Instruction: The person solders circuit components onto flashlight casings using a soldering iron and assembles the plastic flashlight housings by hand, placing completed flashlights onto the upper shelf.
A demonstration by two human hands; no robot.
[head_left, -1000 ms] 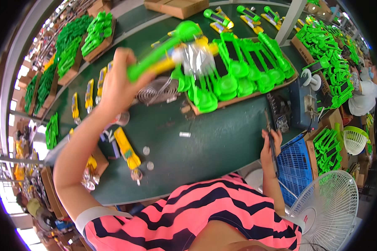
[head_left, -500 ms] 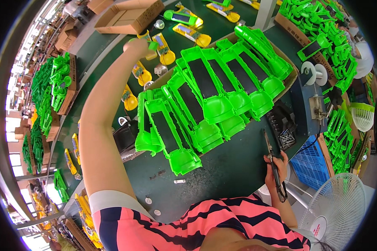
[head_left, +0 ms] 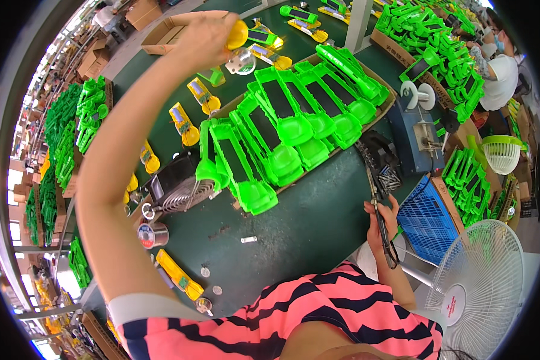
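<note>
My left hand [head_left: 207,41] is raised at the far left and closed around a yellow rounded lamp part [head_left: 238,35]. A clear round reflector [head_left: 241,62] shows just below that part; whether they are joined I cannot tell. Under the hand, a green plastic piece [head_left: 213,76] lies on the table. My right hand [head_left: 381,221] grips a soldering iron [head_left: 383,233] by its dark handle, its shaft pointing away from me toward a black holder with metal bits [head_left: 389,176]. Between my hands, green lamp housings [head_left: 282,157] with dark panels lean in rows in a cardboard box.
Yellow lamp bodies [head_left: 185,124] lie along the left and back. Near me are a solder spool [head_left: 153,235], a small black fan [head_left: 183,193] and a yellow body [head_left: 179,275]. A blue-grey unit [head_left: 423,141], blue crate [head_left: 429,219] and white fan [head_left: 477,282] stand right.
My left hand has risen away from the green piece and now carries the yellow part. The view has shifted, showing the solder spool and a near yellow body. My right hand keeps its grip.
</note>
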